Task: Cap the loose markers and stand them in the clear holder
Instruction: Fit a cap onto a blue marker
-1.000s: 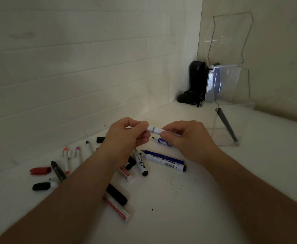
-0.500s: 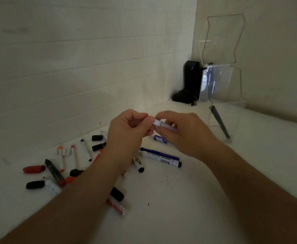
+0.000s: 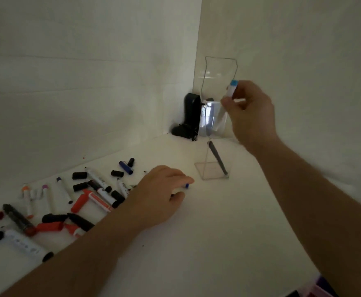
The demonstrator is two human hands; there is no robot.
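Observation:
My right hand (image 3: 250,112) is raised over the clear holder (image 3: 212,133) and pinches a thin white marker with a light-blue cap (image 3: 232,87), held nearly upright with the cap on top. One dark marker (image 3: 218,158) leans inside the holder. My left hand (image 3: 160,194) is low on the white table, fingers curled over a white marker with a blue tip (image 3: 186,185) that peeks out at the fingertips. Loose markers and caps (image 3: 98,189) lie scattered to the left of that hand.
A black device with a cord (image 3: 189,116) stands in the wall corner behind the holder. Red, black, orange and purple markers and caps (image 3: 25,219) spread toward the table's left edge. Pink and purple items (image 3: 323,290) show at the bottom right.
The hands, together on the thin marker before, have parted. The right hand rose up to the holder with the capped marker; the left hand dropped to the table onto another marker.

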